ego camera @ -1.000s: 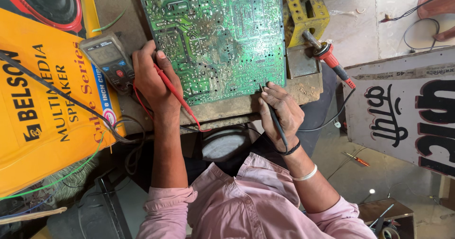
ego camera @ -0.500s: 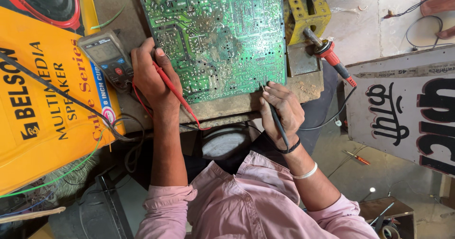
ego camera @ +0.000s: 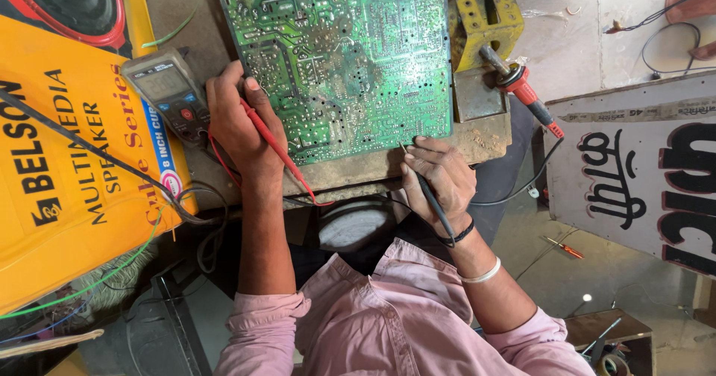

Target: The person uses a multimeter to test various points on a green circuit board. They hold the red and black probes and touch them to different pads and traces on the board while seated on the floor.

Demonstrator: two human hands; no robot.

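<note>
A green circuit board (ego camera: 347, 59) is laid solder side up on a worn bench (ego camera: 350, 171), just ahead of the person and between the two hands. A red probe (ego camera: 268, 141) is pinched in the closed fingers of the left hand (ego camera: 239, 118) and pressed to the board near its left edge; a black probe (ego camera: 425, 186) is gripped pen-fashion in the closed fingers of the right hand (ego camera: 440, 174), its tip set at the board's lower right edge. The solder points are packed closely, so a tip that slides could be judged likely to bridge two of them and give a false reading, or a short if the board is powered, which cannot be told. The red lead (ego camera: 224, 160) is looped under the left wrist toward the meter (ego camera: 168, 92) lying just beside that hand on an orange carton (ego camera: 67, 182); a tug on it could drag the meter or pull the probe off its point. A soldering iron (ego camera: 522, 92) is rested in a yellow stand (ego camera: 481, 18) near the right of the board, and its cord (ego camera: 522, 186) trails close by the right forearm, where it could be snagged.
</note>
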